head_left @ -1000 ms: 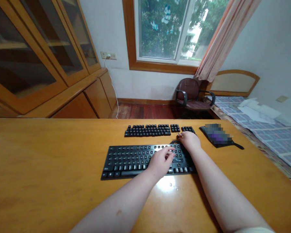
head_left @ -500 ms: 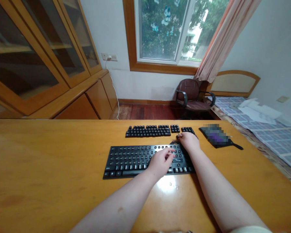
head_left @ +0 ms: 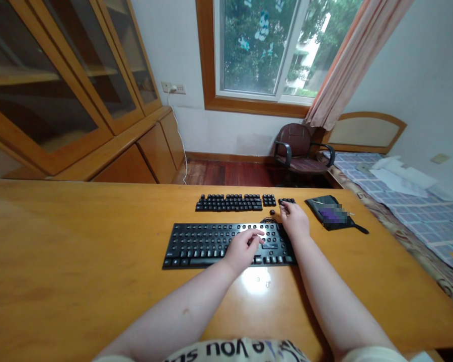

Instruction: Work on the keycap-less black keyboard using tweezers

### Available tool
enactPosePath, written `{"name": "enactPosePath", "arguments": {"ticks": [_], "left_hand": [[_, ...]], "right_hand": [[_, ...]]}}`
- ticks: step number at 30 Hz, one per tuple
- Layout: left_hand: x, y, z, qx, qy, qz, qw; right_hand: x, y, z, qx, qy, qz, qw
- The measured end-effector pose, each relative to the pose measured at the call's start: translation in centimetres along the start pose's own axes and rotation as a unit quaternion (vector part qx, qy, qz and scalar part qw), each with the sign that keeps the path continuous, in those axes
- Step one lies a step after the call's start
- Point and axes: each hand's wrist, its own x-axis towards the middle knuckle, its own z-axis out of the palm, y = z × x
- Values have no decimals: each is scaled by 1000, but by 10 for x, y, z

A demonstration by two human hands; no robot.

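Observation:
A black keyboard (head_left: 211, 245) lies on the wooden desk (head_left: 79, 251). My left hand (head_left: 243, 250) rests on its right part, fingers lying loosely on the keys and the index finger stretched out. My right hand (head_left: 294, 221) is just past the keyboard's far right corner, its fingertips drawn together at a small group of loose black keycaps (head_left: 287, 201). What they pinch is too small to tell. A single keycap (head_left: 272, 212) lies alone beside that hand. A long row of loose keycaps (head_left: 229, 202) is lined up beyond the keyboard.
A dark pouch (head_left: 326, 213) with a black strap lies to the right of the keycaps. Beyond the desk stand a brown armchair (head_left: 298, 151), a bed (head_left: 407, 201) and glass-fronted wooden cabinets (head_left: 60, 100). A window with a pink curtain (head_left: 347, 55) faces me.
My right hand has reached a little further to the small keycap group. A single keycap now lies loose between keyboard and rows. The view has tilted down slightly.

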Motion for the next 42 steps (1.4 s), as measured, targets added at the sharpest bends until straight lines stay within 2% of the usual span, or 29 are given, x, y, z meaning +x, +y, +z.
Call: {"name": "enactPosePath", "arguments": {"ticks": [4,6,8,11,14,16,22,28,33,39,42], "left_hand": [[-6,13,-4,61,52,80,994],[-6,25,-9,79,61,75,992],[-5,35,-16,103,41,57,992],[-9,41,-31,174,7,45,984],[-19,34,-40,250,-17,46,967],[-26,27,-40,278,-37,54,958],[-28,8,-26,338,-81,78,934],[-23,2,-17,358,-73,63,929],[-24,-1,-16,358,-88,65,927],[-25,-4,-18,331,-97,74,936],[-25,-5,-18,333,-100,77,934]], "right_hand": [[-10,7,-23,104,78,4,992],[-23,3,-36,171,101,-7,980],[-39,-7,-48,244,109,-37,963],[-62,-27,-56,266,90,-64,958],[-77,-41,-49,278,8,-99,955],[-83,-43,-39,302,-18,-103,948],[-88,-38,-19,338,-69,28,938],[-85,-39,-19,353,-94,57,929],[-82,-41,-18,362,-136,83,919],[-82,-39,-19,326,-168,55,929],[-86,-39,-18,290,-176,-1,941]]}}
